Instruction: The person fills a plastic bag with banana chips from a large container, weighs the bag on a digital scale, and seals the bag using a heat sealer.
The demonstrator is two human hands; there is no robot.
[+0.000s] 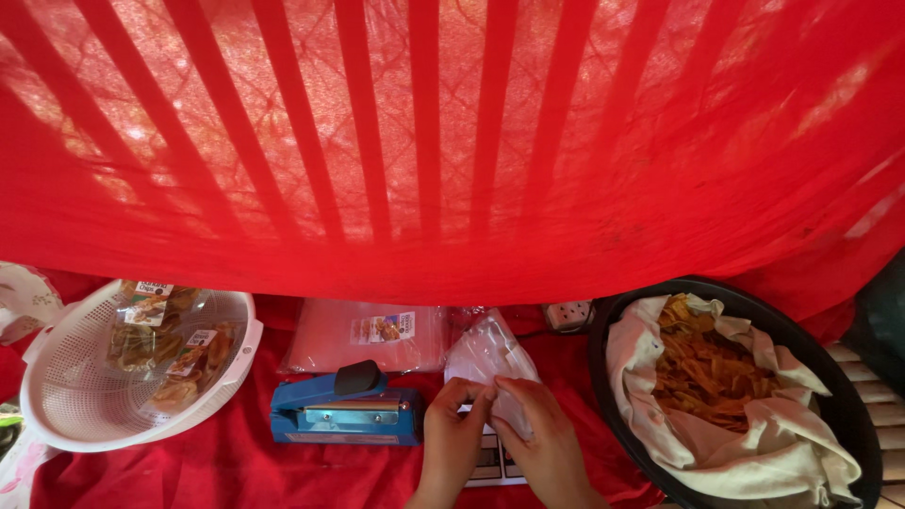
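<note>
red cloth surface (189,471), clear plastic bag (485,358) pinched between left hand (452,429), right hand (542,438) fingers

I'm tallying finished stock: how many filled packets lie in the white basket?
3, perhaps: one at the basket's back, one mid-right, one in front. Overlaps may hide more.

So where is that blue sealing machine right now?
In the head view, the blue sealing machine sits on the red cloth at lower centre-left, between the white colander and the left hand.
</note>
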